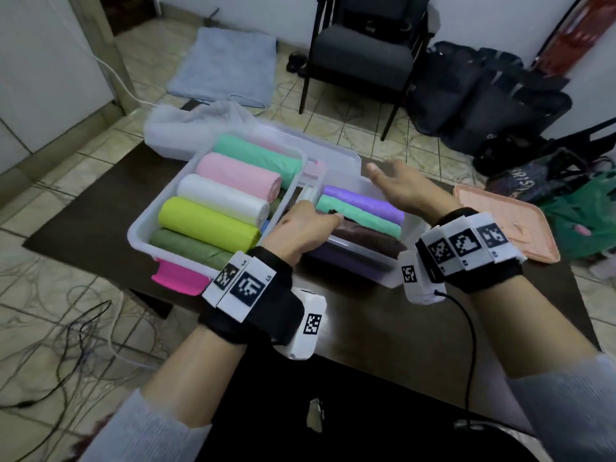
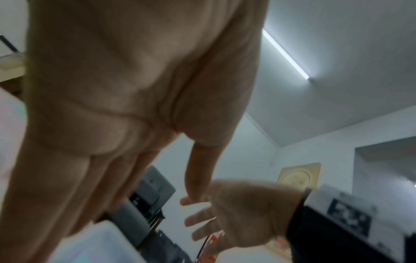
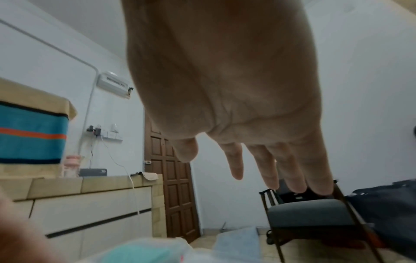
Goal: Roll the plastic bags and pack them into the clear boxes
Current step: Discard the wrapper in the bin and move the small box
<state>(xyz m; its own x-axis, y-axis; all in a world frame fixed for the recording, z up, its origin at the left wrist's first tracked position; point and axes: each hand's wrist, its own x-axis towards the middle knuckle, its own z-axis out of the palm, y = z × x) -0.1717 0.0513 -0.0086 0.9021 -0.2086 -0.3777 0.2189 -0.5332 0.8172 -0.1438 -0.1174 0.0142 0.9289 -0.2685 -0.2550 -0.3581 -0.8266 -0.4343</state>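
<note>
A tiled floor with loose cables was seen around a low dark table (image 1: 100,208), and a dark chair (image 1: 363,51) stood behind it. Two clear boxes were set side by side on the table, touching, probably so both could be reached from one seat.

The left box (image 1: 140,228) was packed full. Rolls of mint, pink, white, yellow-green and olive were laid flat in a row, each pressed against the next. They were likely laid that way so that none could come unrolled.

In the right box (image 1: 410,225) a purple roll (image 1: 363,201) and a mint roll (image 1: 360,216) were laid on top of darker rolls. The left hand (image 1: 306,228) was placed at the near end of the mint roll. Its fingers were bent down over that end, it seemed, to tuck it in, but whether the roll was gripped or only pushed could not be told. The right hand (image 1: 400,188) was held flat above the purple roll, fingers straight, with nothing in it. It was probably kept there to pat the rolls down.

A pink lid (image 1: 510,221) was left on the table at the right, and a soft white bag (image 1: 186,125) was left behind the boxes.
</note>
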